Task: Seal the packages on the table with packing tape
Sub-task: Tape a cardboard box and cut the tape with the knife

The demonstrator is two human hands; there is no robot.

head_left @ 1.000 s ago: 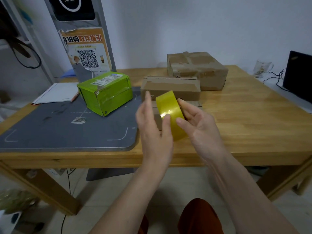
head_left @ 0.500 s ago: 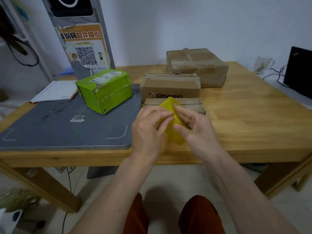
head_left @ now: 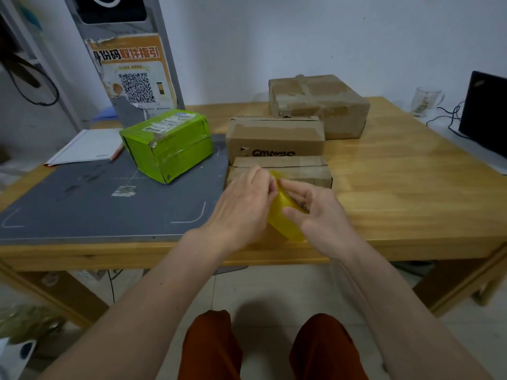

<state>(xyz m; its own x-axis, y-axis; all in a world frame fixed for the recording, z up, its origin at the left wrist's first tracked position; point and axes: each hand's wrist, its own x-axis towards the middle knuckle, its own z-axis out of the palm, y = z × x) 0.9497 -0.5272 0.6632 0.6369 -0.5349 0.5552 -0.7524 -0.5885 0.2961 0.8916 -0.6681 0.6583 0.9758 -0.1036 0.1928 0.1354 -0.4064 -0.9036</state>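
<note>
Both hands grip the round yellow roll of packing tape (head_left: 284, 220) above the wooden worktop (head_left: 397, 187): left hand (head_left: 244, 207) fingers pinch its top edge, right hand (head_left: 318, 212) fingers curl around its side.

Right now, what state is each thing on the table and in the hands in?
tape roll: held on edge by both hands, none pulled out yet
left hand: pinching the roll's rim
right hand: gripping the roll
nearest brown box: closed
printed brown box: closed, taped
far brown box: taped over
green box: closed, labelled

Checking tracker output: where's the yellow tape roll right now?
Head view, centre: the yellow tape roll is held between the left hand and right hand, above the table's near edge, just in front of the nearest cardboard box.
</note>
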